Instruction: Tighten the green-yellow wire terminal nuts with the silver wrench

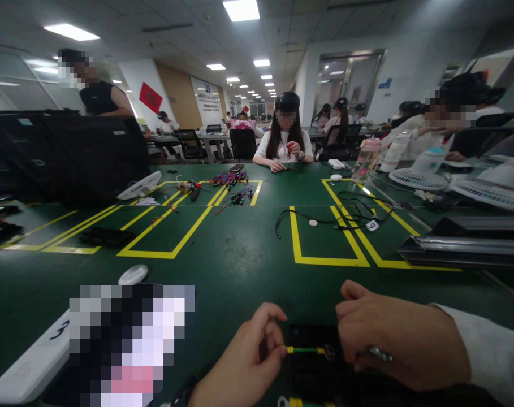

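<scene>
My left hand (252, 353) is closed, thumb and curled fingers pinching one end of a short green-and-yellow wire (305, 350) with yellow sleeves. The wire's other end reaches a round metal part (329, 353) on a black piece (310, 373) lying at the table's near edge. Beside it, my right hand (392, 333) is curled into a fist; a small shiny metal piece (380, 354) sticks out below its fingers, its kind unclear. Lower down, a ring terminal (284, 402) and another yellow-sleeved wire (310, 403) show at the frame's bottom.
A phone-like device (65, 381) and a white disc (133, 275) lie to the left. Black cables (345, 220), a coloured wire bundle (231, 178), metal channels (464, 240) and white fans (426, 172) are on the green table (235, 294). A co-worker (285, 133) sits opposite.
</scene>
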A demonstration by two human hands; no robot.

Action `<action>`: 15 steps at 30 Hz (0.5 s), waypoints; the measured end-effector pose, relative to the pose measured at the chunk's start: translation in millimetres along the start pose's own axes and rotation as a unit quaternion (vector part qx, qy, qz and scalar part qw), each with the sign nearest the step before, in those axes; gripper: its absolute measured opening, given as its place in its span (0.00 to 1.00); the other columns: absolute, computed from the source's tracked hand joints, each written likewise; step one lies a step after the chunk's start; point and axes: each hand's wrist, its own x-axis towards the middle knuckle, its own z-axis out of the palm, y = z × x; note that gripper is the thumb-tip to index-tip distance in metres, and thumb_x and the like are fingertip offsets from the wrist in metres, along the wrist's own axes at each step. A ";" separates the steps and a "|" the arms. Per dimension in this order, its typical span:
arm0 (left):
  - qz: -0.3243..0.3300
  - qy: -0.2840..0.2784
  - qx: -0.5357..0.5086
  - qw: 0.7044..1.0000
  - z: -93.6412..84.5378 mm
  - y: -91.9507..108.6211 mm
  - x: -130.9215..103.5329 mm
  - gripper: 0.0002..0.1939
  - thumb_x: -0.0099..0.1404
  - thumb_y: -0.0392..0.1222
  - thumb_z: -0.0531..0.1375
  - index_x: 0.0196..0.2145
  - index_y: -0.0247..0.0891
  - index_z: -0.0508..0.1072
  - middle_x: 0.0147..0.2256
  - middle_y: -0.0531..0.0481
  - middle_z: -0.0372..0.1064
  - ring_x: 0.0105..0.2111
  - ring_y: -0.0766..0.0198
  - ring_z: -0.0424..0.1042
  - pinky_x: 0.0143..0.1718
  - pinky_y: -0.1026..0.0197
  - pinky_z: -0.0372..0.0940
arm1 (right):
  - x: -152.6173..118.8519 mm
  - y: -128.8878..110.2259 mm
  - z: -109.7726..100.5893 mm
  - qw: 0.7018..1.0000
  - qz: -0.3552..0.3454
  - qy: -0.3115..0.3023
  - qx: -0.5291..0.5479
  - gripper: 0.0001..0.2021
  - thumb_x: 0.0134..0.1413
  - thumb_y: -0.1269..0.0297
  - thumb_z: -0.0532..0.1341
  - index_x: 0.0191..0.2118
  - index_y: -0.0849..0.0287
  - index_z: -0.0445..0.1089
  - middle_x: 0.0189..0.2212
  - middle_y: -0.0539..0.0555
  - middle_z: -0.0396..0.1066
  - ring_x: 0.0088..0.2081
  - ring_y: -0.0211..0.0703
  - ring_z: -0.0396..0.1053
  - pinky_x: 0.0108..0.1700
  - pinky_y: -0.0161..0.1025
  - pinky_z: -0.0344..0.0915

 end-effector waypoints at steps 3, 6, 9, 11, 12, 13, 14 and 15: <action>0.003 0.001 -0.003 1.000 -0.1 -1.9 0.6 0.19 0.65 0.27 0.57 0.51 0.41 0.61 0.30 0.58 0.64 0.27 0.65 0.61 0.29 0.61 0.55 | -12.5 4.9 1.3 0.995 0.063 0.069 0.032 0.03 0.60 0.70 0.62 0.37 0.54 0.70 0.34 0.51 0.74 0.36 0.46 0.72 0.45 0.45 0.65; 0.005 0.004 -0.004 1.000 -0.1 -2.9 1.2 0.19 0.65 0.27 0.57 0.51 0.42 0.62 0.30 0.57 0.64 0.27 0.65 0.61 0.29 0.61 0.55 | -25.6 4.2 14.0 0.978 0.141 0.140 0.059 0.03 0.66 0.64 0.58 0.39 0.54 0.67 0.35 0.53 0.71 0.35 0.45 0.71 0.36 0.40 0.69; 0.003 0.002 0.002 1.000 -0.2 -2.5 1.2 0.19 0.65 0.28 0.56 0.51 0.41 0.61 0.30 0.58 0.64 0.28 0.65 0.62 0.30 0.61 0.55 | -35.5 -0.9 39.2 0.946 0.208 0.221 0.116 0.05 0.67 0.64 0.57 0.37 0.52 0.66 0.33 0.50 0.71 0.33 0.45 0.70 0.36 0.38 0.68; 0.000 -0.001 0.007 1.000 -0.4 -2.1 1.0 0.18 0.66 0.29 0.56 0.51 0.41 0.61 0.30 0.57 0.64 0.28 0.65 0.62 0.30 0.61 0.56 | -41.5 -2.4 58.1 0.934 0.211 0.242 0.154 0.05 0.66 0.64 0.57 0.36 0.50 0.65 0.32 0.48 0.70 0.32 0.44 0.69 0.35 0.37 0.68; -0.002 -0.003 0.009 1.000 -0.5 -2.0 0.9 0.18 0.66 0.29 0.56 0.51 0.41 0.61 0.30 0.57 0.64 0.28 0.65 0.62 0.31 0.61 0.56 | -44.7 -2.1 66.3 0.932 0.208 0.245 0.168 0.06 0.66 0.64 0.57 0.35 0.50 0.64 0.32 0.48 0.69 0.32 0.44 0.69 0.35 0.36 0.68; -0.003 -0.005 0.011 1.000 -0.7 -1.9 0.9 0.18 0.66 0.30 0.56 0.51 0.41 0.61 0.30 0.57 0.64 0.28 0.64 0.62 0.31 0.61 0.57 | -48.2 -1.4 73.0 0.930 0.209 0.247 0.176 0.06 0.67 0.64 0.57 0.35 0.50 0.64 0.32 0.48 0.68 0.32 0.44 0.69 0.35 0.37 0.69; -0.003 -0.005 0.011 1.000 -1.0 -1.9 0.9 0.18 0.66 0.30 0.56 0.52 0.41 0.61 0.30 0.57 0.63 0.29 0.64 0.62 0.31 0.60 0.57 | -52.1 -0.6 77.4 0.929 0.207 0.249 0.181 0.06 0.68 0.63 0.57 0.36 0.49 0.64 0.32 0.49 0.68 0.32 0.44 0.68 0.35 0.37 0.69; -0.003 -0.006 0.011 1.000 -1.3 -1.8 1.1 0.17 0.66 0.31 0.56 0.52 0.41 0.60 0.30 0.57 0.63 0.29 0.64 0.62 0.31 0.61 0.57 | -56.2 -0.1 79.3 0.927 0.205 0.258 0.180 0.06 0.68 0.61 0.56 0.36 0.49 0.64 0.32 0.49 0.67 0.32 0.44 0.68 0.35 0.38 0.69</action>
